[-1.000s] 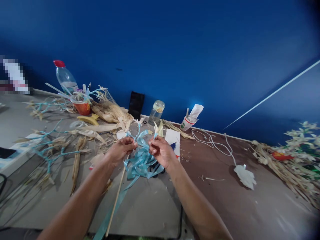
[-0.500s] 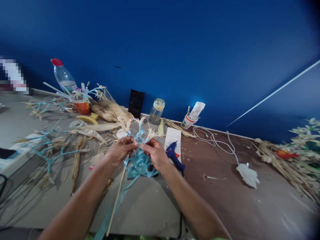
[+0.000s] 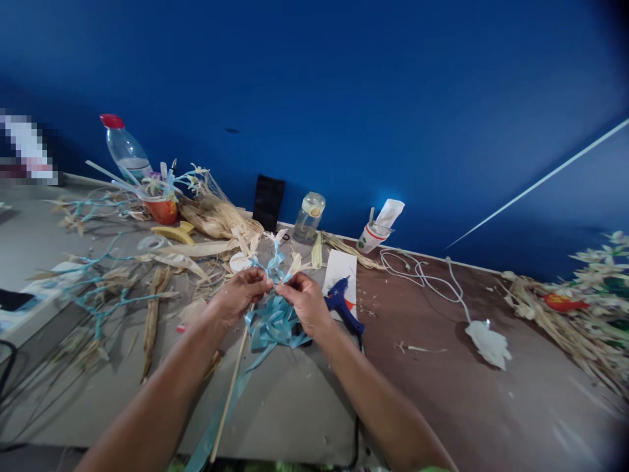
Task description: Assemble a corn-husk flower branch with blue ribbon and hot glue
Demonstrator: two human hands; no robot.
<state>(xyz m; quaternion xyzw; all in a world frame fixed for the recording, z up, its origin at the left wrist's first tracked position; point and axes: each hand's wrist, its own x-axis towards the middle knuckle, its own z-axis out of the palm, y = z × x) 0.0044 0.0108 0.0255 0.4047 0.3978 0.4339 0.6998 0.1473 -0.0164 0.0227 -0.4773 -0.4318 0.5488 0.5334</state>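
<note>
Both hands meet at the middle of the table, thumbs and fingertips pinched close together. Between them is a flower branch (image 3: 275, 262) wrapped in light blue ribbon, with pale corn-husk blossoms at its tips. My left hand (image 3: 240, 293) is closed on the branch from the left; my right hand (image 3: 304, 300) pinches it from the right, beside a husk flower (image 3: 295, 265). Loose coils of blue ribbon (image 3: 272, 324) lie below the fingers, and one strip trails toward the front edge. A thin wooden stick (image 3: 230, 393) slants down from under my left hand. The fingertips hide the exact gripping point.
A blue glue gun (image 3: 344, 307) rests on white card just right of my right hand. Behind stand a glass jar (image 3: 308, 219) and a paper cup (image 3: 372, 237). Dried husks (image 3: 216, 219), finished blue branches (image 3: 98, 301) and a bottle (image 3: 125, 147) lie or stand left.
The hands stay together on the branch with almost no movement; only the fingertips shift very slightly. The view moves a touch.
</note>
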